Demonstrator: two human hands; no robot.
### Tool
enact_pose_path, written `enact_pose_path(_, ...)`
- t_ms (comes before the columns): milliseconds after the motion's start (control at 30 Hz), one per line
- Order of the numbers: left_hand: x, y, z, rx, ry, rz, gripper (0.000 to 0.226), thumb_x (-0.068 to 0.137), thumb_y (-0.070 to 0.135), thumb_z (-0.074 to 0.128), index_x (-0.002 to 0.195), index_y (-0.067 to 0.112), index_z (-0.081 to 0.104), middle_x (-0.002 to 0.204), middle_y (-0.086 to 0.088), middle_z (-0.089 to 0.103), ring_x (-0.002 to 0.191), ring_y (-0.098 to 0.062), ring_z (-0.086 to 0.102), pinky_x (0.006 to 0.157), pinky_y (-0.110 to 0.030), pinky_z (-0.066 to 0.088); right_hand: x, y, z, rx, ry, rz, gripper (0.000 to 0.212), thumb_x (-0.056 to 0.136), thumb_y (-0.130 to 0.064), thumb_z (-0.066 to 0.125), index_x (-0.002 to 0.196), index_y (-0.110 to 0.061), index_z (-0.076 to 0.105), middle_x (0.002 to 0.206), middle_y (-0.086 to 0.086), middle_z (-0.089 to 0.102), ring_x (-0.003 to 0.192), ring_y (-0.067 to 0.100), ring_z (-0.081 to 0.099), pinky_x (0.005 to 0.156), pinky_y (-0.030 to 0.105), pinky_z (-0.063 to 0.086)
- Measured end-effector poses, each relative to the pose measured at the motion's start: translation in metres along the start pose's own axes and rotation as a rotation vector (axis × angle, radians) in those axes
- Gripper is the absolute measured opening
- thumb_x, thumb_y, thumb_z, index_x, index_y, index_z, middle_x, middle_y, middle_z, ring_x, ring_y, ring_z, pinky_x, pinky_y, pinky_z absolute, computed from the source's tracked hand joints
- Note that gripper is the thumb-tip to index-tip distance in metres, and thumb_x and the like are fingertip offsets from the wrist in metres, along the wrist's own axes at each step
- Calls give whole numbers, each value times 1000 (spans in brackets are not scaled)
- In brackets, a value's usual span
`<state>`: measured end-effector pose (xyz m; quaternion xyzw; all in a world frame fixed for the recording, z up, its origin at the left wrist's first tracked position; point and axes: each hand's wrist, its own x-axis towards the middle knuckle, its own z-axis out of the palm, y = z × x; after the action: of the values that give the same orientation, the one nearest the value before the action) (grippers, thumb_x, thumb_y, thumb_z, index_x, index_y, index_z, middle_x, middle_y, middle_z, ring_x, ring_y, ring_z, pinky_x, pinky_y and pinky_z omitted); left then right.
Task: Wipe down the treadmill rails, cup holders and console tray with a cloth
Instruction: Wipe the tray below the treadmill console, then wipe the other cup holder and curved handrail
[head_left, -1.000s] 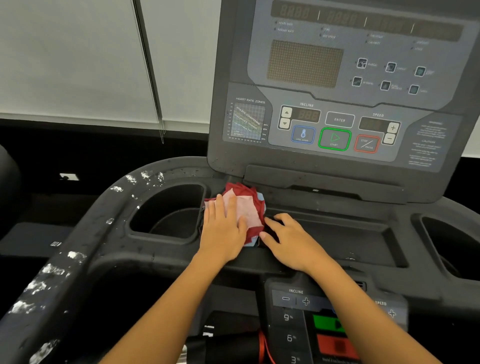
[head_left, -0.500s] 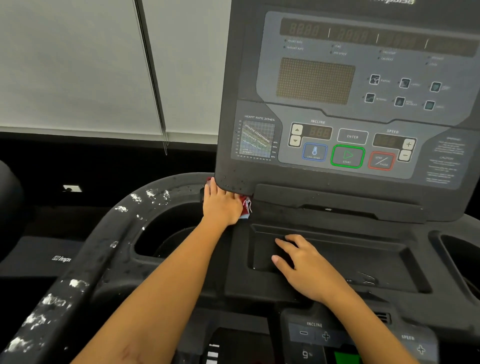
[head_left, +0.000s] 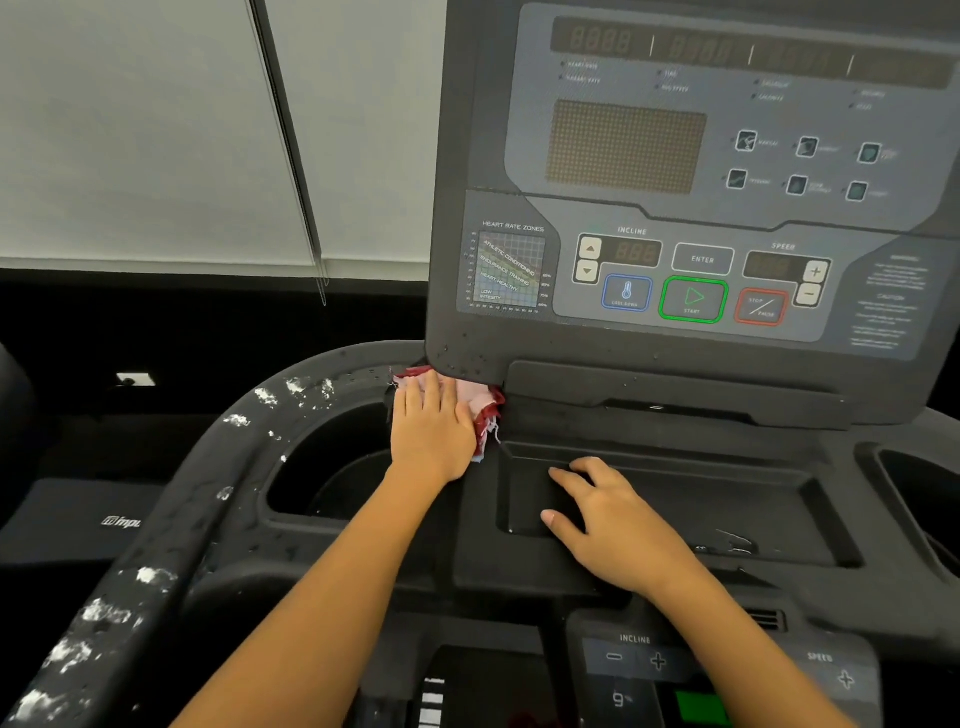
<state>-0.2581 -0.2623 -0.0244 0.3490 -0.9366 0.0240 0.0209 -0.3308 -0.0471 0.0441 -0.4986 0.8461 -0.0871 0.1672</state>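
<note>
The left hand (head_left: 432, 430) lies flat, palm down, fingers together and stretched toward the top of the frame, pressing a red and pale pink cloth (head_left: 480, 408) against the treadmill's black deck. It is not curled around the cloth; the fabric is pinned under the palm and fingers. The cloth sits just left of centre, at the lower left corner of the console panel (head_left: 696, 171), with its upper edge tucked under that corner and its frayed right edge sticking out past the thumb side of the hand, touching the upper left rim of the console tray (head_left: 779, 514).

The right hand (head_left: 613, 525) is open and empty, resting palm down with fingers loosely spread in the left part of the console tray, below and to the right of the cloth and clear of it.

The left cup holder (head_left: 332, 467) is a dark oval well just left of the left hand, whose wrist crosses its right rim. The curved left rail (head_left: 171, 525) sweeps from the lower left of the frame up toward the console, speckled with white patches and water droplets. Part of the right cup holder (head_left: 919, 493) shows at the right edge.

On the console panel the display digits are dark; the green START button (head_left: 692, 300) sits centre right. A second control pad (head_left: 675, 670) with INCLINE and SPEED keys lies at the bottom, between the forearms
</note>
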Motion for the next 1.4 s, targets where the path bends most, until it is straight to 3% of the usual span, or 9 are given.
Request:
enact_pose_path(200,13,-1,-16,-28,-86,-56,58,94,32,5,140,6,29,150,-18,25,138,-40,17,113,-51,13,-2,0,-1,-14,-13,3,58,97,-46,39,148,-22,25,151,-2,22,140,16,21,111,30,26)
enact_pose_path(600,-63,39,-42,-316,-72,-148,62,99,40,21,147,3,11,155,-14,15,143,-26,10,117,-44,8,1,2,2,-71,-1,-44,58,98,-44,36,148,-18,25,151,4,22,140,20,21,112,33,28)
enact_pose_path(733,-108,49,-44,-309,-16,-173,88,76,55,-9,149,10,10,156,-6,13,144,-18,8,118,-35,4,2,3,4,-79,-1,-50,58,98,-45,35,148,-18,24,152,4,21,140,21,20,111,32,24)
enact_pose_path(933,-169,48,-35,-363,75,-183,99,68,67,-33,149,22,3,157,8,4,143,-6,-5,114,-22,-8,3,6,5,-73,-23,-71,58,98,-46,34,149,-20,22,153,6,19,142,23,18,113,34,24)
enact_pose_path(1033,-189,44,-31,-374,107,-232,83,80,64,-21,149,26,7,155,12,4,143,-5,-3,116,-24,-3,3,7,3,-69,-39,-79,58,98,-47,35,148,-21,22,153,6,18,142,23,17,112,35,25)
enact_pose_path(1167,-214,21,-13,-230,146,-386,64,98,49,10,140,11,40,145,-5,38,132,-26,39,104,-46,28,3,0,-3,-98,14,-123,58,97,-46,37,148,-22,23,150,5,24,139,22,24,110,33,26)
enact_pose_path(1233,-225,-5,-1,-210,155,-532,63,96,48,22,140,5,37,142,-14,43,128,-36,44,100,-50,34,5,-11,-5,-83,57,-193,58,96,-46,39,147,-22,25,148,4,28,137,20,26,110,32,27)
enact_pose_path(1300,-233,-27,11,-148,174,-621,67,88,39,52,138,-2,36,141,-21,41,123,-44,45,95,-56,41,8,-27,-6,-33,52,-279,57,96,-45,41,146,-22,27,147,3,29,136,19,28,108,31,29)
enact_pose_path(1400,-233,-31,20,-110,136,-631,90,71,38,76,137,-9,35,144,-26,33,130,-46,35,103,-55,33,19,-53,-6,12,14,-360,57,95,-44,43,146,-23,28,149,2,26,137,19,25,108,33,30)
